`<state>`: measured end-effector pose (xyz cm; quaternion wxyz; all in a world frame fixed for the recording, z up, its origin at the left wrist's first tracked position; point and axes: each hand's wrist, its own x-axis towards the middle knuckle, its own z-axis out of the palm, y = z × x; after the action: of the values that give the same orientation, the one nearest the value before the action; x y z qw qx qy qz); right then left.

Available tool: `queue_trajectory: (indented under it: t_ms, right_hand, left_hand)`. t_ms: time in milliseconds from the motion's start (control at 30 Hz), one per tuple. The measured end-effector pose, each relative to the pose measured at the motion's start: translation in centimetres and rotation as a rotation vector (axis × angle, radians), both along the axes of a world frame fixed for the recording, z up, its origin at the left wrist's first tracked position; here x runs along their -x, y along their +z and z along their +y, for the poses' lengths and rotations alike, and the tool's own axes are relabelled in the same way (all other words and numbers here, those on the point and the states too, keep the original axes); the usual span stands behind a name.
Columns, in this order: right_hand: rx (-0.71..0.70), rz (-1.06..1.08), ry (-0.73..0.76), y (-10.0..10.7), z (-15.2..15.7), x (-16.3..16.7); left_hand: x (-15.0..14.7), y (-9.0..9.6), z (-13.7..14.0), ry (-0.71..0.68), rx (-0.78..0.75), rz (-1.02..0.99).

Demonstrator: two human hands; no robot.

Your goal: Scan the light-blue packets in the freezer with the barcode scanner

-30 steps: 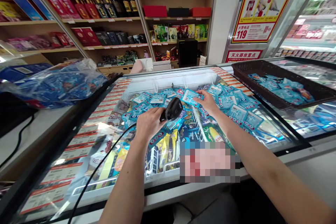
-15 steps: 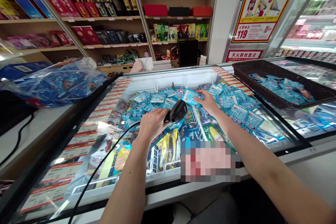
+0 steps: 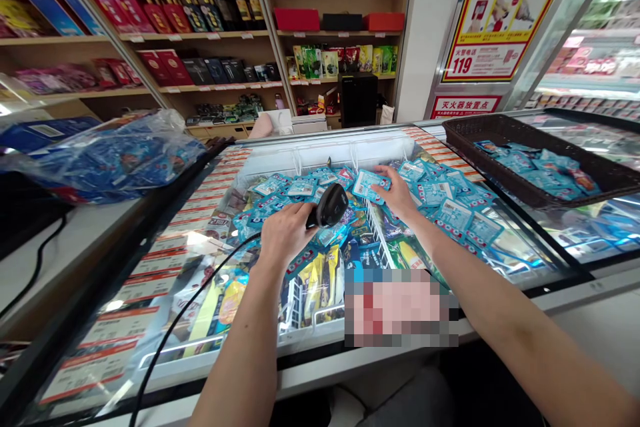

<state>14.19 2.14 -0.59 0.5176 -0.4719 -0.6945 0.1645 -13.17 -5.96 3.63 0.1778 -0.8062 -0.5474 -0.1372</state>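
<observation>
Left hand [image 3: 284, 232] grips scanner [image 3: 332, 205], right hand [image 3: 397, 193] apparently pinches blue packet [image 3: 368, 185].

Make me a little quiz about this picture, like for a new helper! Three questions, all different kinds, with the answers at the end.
1. Which hand holds the black scanner?
A) left
B) right
C) neither

2. True or false: the dark brown basket is near the picture's left edge.

3. Fill in the blank: the right hand is holding a small blue ____.

Key
1. A: the left hand grips it.
2. False: it is on the right side, with blue packets in it.
3. Packet.
</observation>
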Motion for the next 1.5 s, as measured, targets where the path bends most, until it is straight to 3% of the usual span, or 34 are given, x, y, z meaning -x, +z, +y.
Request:
queue_trajectory:
  t_ms: [200, 333, 500, 667, 767, 1000, 1100, 1267, 1500]
  right_hand:
    - [-0.095, -0.407, -0.266, -0.4, -0.6, 0.1]
    - [-0.157, -0.558, -0.403, 0.0, -1.2, 0.0]
    - [-0.175, -0.782, -0.161, 0.4, -1.5, 0.3]
    - [-0.133, -0.736, -0.254, 0.3, -1.4, 0.5]
    - [-0.136, -0.680, -0.202, 0.5, -1.8, 0.9]
    - [-0.117, -0.734, 0.368, 0.8, -3.1, 3.7]
    - [-0.065, -0.758, 0.494, 0.8, -3.4, 4.2]
    - [-0.080, -0.740, 0.531, 0.9, -3.1, 3.8]
    - [-0.112, -0.840, 0.416, 1.1, -3.0, 5.0]
  left_hand:
    - [0.7, 0.5, 0.0, 0.160, -0.068, -0.104]
    - [1.2, 0.6, 0.1, 0.251, -0.089, -0.174]
    - [1.5, 0.3, 0.4, 0.315, -0.111, -0.226]
    - [1.6, 0.3, 0.5, 0.355, -0.110, -0.250]
    - [1.6, 0.3, 0.5, 0.362, -0.104, -0.250]
    - [1.6, 0.0, 0.5, 0.349, -0.097, -0.252]
    - [1.6, 0.0, 0.5, 0.345, -0.080, -0.266]
    - [1.5, 0.1, 0.5, 0.341, -0.064, -0.255]
    - [1.4, 0.1, 0.4, 0.338, -0.071, -0.261]
